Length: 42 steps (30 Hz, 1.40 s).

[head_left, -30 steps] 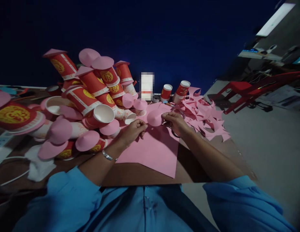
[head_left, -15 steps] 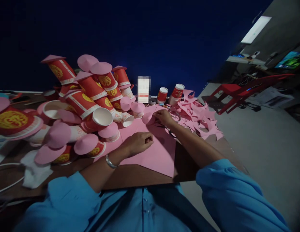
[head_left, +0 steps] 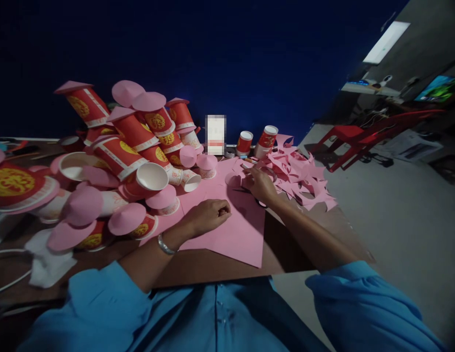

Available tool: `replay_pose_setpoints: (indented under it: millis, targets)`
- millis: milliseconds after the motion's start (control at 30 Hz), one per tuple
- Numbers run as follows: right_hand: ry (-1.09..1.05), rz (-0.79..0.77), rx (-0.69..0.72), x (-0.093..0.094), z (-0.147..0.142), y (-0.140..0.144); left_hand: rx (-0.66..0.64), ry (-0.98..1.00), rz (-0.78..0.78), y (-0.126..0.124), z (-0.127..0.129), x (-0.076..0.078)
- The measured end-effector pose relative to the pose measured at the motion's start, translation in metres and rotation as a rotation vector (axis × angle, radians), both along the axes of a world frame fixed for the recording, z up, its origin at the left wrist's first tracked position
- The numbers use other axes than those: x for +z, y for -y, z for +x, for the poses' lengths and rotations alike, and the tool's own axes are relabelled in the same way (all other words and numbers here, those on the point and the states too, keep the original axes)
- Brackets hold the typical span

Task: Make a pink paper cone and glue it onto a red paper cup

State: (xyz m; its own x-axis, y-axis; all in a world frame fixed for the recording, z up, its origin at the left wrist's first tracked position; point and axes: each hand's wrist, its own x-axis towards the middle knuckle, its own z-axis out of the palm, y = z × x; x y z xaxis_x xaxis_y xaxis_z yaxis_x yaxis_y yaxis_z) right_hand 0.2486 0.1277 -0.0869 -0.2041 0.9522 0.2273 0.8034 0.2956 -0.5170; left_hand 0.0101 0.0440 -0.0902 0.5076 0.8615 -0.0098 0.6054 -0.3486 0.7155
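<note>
My left hand (head_left: 210, 215) rests as a loose fist on a large pink paper sheet (head_left: 231, 230), and nothing shows in it. My right hand (head_left: 260, 185) lies farther back on the same sheet. Its fingertips are right beside a small pink paper cone (head_left: 233, 180) that sits on the sheet. Dark scissors (head_left: 261, 203) lie partly under its wrist. I cannot see whether the right hand grips the cone or the scissors.
A pile of red paper cups with pink cone lids (head_left: 132, 146) fills the table's left half. Pink paper scraps (head_left: 301, 178) lie at the right edge. Two upright red cups (head_left: 257, 142) stand at the back by the blue wall. A red chair (head_left: 359, 137) stands on the floor to the right.
My left hand has drawn back from the cone and settled as a fist on the sheet. My right hand carried the cone a little farther away, and the cone now sits on the sheet.
</note>
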Motion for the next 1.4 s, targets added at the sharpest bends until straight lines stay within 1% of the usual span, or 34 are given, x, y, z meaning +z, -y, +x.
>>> replay_pose_setpoints:
  millis: [133,233,400,567,733,833,933,1000,1033,1067,1233,1300,1367,1400]
  targets:
    - [0.129,0.003,0.001,-0.006,0.002,0.015,0.003,-0.003,-0.003,0.001,0.001,0.004]
    - [0.194,0.009,-0.006,-0.006,0.002,0.023,-0.004,-0.010,0.004,0.001,0.002,0.005]
    - [0.364,-0.008,0.113,-0.001,-0.008,0.024,-0.008,-0.017,0.010,0.000,0.002,0.003]
    - [0.407,-0.012,0.107,0.003,-0.015,0.025,0.000,-0.019,0.005,0.000,0.002,0.006]
    - [0.474,-0.012,0.119,0.006,-0.003,0.033,-0.009,-0.021,-0.005,0.001,0.002,0.007]
    - [0.519,-0.020,0.095,0.009,0.008,0.039,-0.005,-0.025,0.009,0.000,0.001,0.005]
    - [0.534,0.001,0.052,0.016,0.016,0.039,-0.007,-0.028,0.022,0.000,0.000,0.003]
    - [0.532,0.035,-0.005,0.026,0.017,0.031,-0.007,-0.038,0.031,-0.001,0.001,0.003]
    - [0.530,0.048,-0.063,0.032,0.017,0.025,-0.008,-0.044,0.036,-0.001,0.001,0.004]
    - [0.526,0.054,-0.086,0.039,0.016,0.017,-0.010,-0.050,0.043,0.000,0.002,0.004]
    - [0.541,0.073,-0.107,0.076,-0.001,-0.034,-0.063,-0.080,0.107,0.002,0.003,0.008]
    - [0.562,0.077,-0.103,0.088,-0.010,-0.053,-0.121,-0.155,0.177,0.002,0.003,0.011]
    - [0.583,0.087,-0.092,0.097,-0.019,-0.070,-0.183,-0.302,0.269,0.000,0.005,0.015]
    - [0.594,0.089,-0.085,0.099,-0.023,-0.078,-0.190,-0.341,0.287,-0.003,0.008,0.018]
